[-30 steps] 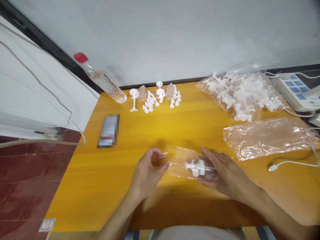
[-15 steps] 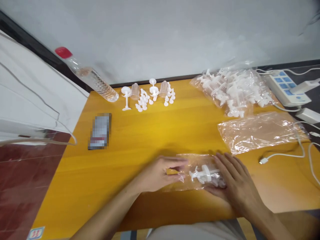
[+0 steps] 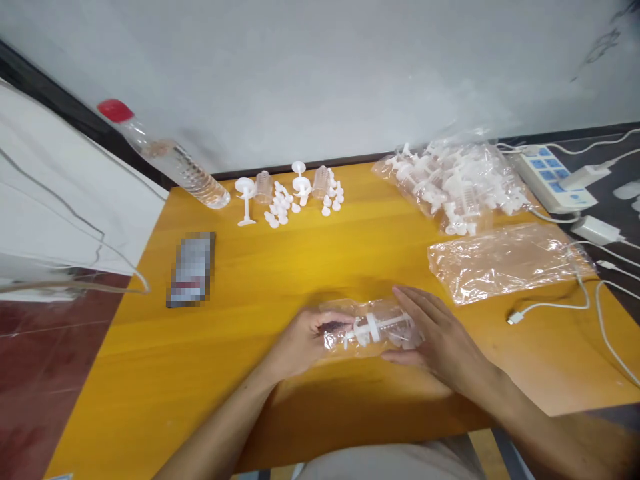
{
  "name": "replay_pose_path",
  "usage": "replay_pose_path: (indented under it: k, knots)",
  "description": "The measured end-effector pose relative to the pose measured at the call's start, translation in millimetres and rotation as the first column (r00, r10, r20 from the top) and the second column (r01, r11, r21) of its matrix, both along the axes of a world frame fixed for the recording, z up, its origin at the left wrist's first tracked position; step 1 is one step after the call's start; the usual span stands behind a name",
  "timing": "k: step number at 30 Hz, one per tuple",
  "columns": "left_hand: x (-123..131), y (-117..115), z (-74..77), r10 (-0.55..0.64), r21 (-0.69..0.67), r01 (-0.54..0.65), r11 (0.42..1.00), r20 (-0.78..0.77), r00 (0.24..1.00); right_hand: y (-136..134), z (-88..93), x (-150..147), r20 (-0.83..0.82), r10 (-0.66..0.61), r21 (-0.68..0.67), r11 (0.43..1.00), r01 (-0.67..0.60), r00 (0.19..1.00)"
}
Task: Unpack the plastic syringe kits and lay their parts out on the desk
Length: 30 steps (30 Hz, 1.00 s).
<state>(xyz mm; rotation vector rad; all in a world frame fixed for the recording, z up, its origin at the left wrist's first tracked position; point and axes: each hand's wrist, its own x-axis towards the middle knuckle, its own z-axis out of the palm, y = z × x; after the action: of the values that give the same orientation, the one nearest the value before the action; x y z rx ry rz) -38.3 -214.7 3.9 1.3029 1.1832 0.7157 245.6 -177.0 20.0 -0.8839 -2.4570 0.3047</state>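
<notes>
Small clear bag (image 3: 385,311) of white plastic parts (image 3: 369,328), over the near part of the surface (image 3: 250,287). The left hand (image 3: 299,341) grips one end — presumably to control loose film — while the right hand (image 3: 443,340) cups the other between thumb and fingers, apparently steadying the contents.

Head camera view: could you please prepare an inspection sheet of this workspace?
Surface: yellow table, wood-like.
Job's things: small bag with white plastic parts inside; large bag of similar parts; two clear cups and loose white pieces near the back edge.
Clutter: phone, bottle with red cap, flat bag.
Hands: left hand holds the small bag's left end; right hand curves around its right end.
Cables: white plug on the table; power strip at right.
Surroundings: grey wall, red floor.
</notes>
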Motion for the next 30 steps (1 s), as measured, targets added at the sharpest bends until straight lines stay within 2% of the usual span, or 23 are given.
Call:
replay_pose_path:
  k: [1,3,5,7,9,11,14,16,20,22,26,30]
  knots:
    - [-4,0,-0.6,0.035,-0.018,-0.035,0.999,-0.023,0.999,-2,-1.6,3,-0.034,-0.044,-0.027,0.999,0.043,0.998]
    - [-11,0,0.2,0.093,-0.04,-0.096,0.995,-0.078,0.993,-9,-6.1,11,-0.093,-0.261,-0.098,0.963,0.252,0.961]
    - [-15,-1,2.6,0.12,-0.027,-0.124,0.992,-0.119,0.986,-17,-11.4,19,-0.092,-0.514,-0.235,0.843,0.483,0.853]
    - [-16,-2,4.5,0.097,0.01,-0.096,0.995,-0.132,0.987,-22,-15.3,24,-0.036,-0.649,-0.442,0.693,0.57,0.76]
    - [-13,-3,4.7,0.06,0.063,-0.052,0.997,-0.136,0.989,-20,-15.6,22,-0.019,-0.678,-0.671,0.553,0.493,0.734]
    - [-8,-3,3.4,0.04,0.116,-0.024,0.993,-0.139,0.989,-12,-11.3,15,-0.052,-0.694,-0.831,0.429,0.354,0.718]
    - [-1,-2,0.6,0.017,0.171,0.003,0.985,-0.113,0.993,2,-0.3,4,-0.085,-0.698,-0.925,0.321,0.205,0.711]
    - [1,-1,-1.2,0.001,0.197,0.012,0.98,-0.062,0.998,8,5.2,1,-0.097,-0.713,-0.934,0.306,0.184,0.695]
    - [-2,0,-4.0,0.054,0.201,-0.058,0.978,0.024,0.998,10,3.8,6,-0.104,-0.769,-0.905,0.336,0.26,0.631]
    - [-6,1,-2.7,0.103,0.186,-0.101,0.977,-0.001,0.995,9,0.0,8,-0.107,-0.779,-0.904,0.334,0.265,0.618]
    - [-15,3,5.1,0.159,0.175,-0.143,0.974,-0.081,0.984,5,-4.1,8,-0.121,-0.766,-0.933,0.305,0.191,0.631]
    - [-16,5,10.1,0.202,0.12,-0.183,0.976,-0.171,0.964,2,-6.4,7,-0.126,-0.746,-0.907,0.353,0.228,0.654]
